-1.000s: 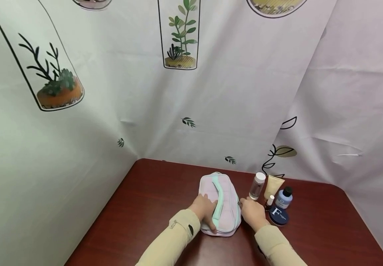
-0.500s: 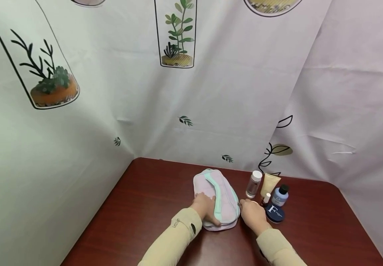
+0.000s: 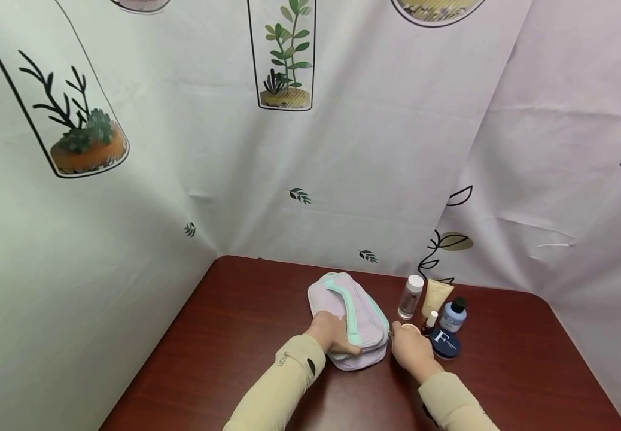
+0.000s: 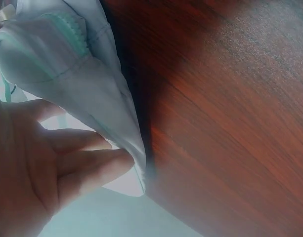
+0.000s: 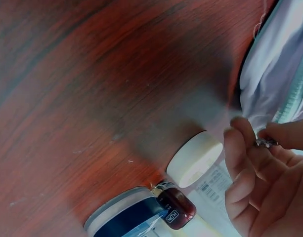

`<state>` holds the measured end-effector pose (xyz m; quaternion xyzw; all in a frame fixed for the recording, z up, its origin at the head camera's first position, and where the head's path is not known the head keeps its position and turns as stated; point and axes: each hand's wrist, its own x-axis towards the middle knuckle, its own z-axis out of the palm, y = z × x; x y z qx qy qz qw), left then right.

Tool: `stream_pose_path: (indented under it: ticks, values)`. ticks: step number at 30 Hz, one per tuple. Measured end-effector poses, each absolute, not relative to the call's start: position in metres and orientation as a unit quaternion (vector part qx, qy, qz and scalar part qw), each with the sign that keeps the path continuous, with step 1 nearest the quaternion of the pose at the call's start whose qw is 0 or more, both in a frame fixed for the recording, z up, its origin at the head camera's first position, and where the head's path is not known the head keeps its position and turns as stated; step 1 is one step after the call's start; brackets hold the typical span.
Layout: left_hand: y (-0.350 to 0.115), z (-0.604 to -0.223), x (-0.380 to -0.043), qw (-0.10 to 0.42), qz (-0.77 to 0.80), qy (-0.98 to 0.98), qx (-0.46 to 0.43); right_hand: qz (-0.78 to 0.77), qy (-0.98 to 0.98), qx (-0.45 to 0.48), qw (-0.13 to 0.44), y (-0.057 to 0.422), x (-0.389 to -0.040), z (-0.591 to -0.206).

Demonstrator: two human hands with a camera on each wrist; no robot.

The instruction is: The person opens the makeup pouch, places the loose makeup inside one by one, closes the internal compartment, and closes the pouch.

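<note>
While left hand [image 3: 333, 333] lies spread on one bag [image 3: 367, 311], right hand [image 3: 411, 348] pinches, apparently, one zip pull [image 5: 266, 142]

Left hand [image 3: 332, 333] has its thumb spread; right hand [image 3: 411, 348] pinches.

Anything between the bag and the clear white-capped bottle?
Only bare tabletop shows between the bag and the clear bottle, in the head view.
</note>
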<state>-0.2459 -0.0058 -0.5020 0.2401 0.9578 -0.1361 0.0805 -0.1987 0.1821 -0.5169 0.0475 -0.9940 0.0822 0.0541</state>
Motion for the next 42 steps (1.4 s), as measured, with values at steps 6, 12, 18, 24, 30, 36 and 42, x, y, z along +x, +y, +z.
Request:
stream_pose_path:
  ticks: [6,12,18,24,30,36,42]
  values:
    - [-0.001,-0.501,-0.244,0.078,-0.123,0.963,0.225,0.109,-0.993,0.053,0.011,0.181,-0.194,-0.516]
    - [0.010,-0.497,-0.234,0.081,-0.150,0.962,0.214,0.115,-0.992,0.043,0.007,0.181,-0.191,-0.520]
    - [-0.005,-0.488,-0.238,0.084,-0.120,0.943,0.298,0.130,-0.991,0.011,0.017,0.185,-0.198,-0.521]
    - [-0.039,-0.512,-0.248,0.039,-0.067,0.906,0.416,0.147,-0.989,-0.005,0.000,0.192,-0.204,-0.516]
    - [-0.041,-0.524,-0.245,0.045,-0.046,0.921,0.385,0.155,-0.988,-0.005,-0.006,0.193,-0.205,-0.517]
    - [-0.033,-0.523,-0.247,0.050,-0.020,0.935,0.350,0.148,-0.989,0.008,0.010,0.196,-0.205,-0.524]
    - [-0.027,-0.519,-0.255,0.054,0.013,0.949,0.311,0.143,-0.990,0.014,0.008,0.196,-0.207,-0.520]
